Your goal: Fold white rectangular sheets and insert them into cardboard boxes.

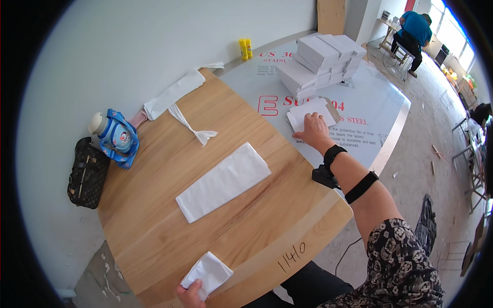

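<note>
Near the front edge of the wooden table (154,200), my left hand (191,296) grips a small folded white cloth (211,272), thumb on top. My right hand (314,131) reaches out over the film-covered metal tabletop (277,123). Its bent fingers rest on a short pile of flat white cartons (304,109), with the thumb spread apart at the near side. One carton shows a grey-brown end flap beside the fingers. Between my hands, a longer folded white cloth (223,182) lies flat on the wood. A black band and a dark device are on my right wrist.
Behind the cartons stands a stack of white boxes (321,59), near two yellow tubes (245,49). A white cloth bundle (177,92) with a tied strip (190,126), a blue bottle (119,136) and a brown bag (88,174) line the wall side. Another person (415,31) sits far right.
</note>
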`<state>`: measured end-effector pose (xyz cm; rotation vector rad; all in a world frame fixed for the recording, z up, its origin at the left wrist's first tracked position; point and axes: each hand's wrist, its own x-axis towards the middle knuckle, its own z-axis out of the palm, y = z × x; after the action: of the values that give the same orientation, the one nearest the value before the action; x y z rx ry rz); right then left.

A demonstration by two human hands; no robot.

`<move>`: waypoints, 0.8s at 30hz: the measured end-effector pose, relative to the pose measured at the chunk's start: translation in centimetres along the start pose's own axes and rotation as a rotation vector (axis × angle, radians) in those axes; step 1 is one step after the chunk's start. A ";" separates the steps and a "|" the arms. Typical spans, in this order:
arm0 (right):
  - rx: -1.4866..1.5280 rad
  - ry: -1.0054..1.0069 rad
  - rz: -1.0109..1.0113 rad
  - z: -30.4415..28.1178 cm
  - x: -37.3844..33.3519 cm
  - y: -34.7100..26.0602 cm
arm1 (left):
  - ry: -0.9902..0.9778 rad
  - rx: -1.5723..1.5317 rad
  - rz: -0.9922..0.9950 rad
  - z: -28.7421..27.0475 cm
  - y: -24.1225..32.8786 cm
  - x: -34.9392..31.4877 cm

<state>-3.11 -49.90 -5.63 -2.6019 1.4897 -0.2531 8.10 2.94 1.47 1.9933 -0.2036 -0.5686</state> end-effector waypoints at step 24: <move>1.175 0.288 0.097 -16.8 -12.1 4.6 | 0.244 0.546 0.088 -2.8 -3.9 1.5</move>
<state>-16.54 -42.25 8.91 -1.5651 1.0005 -1.1170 10.30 6.43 -1.31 2.5440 -0.3194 -0.2170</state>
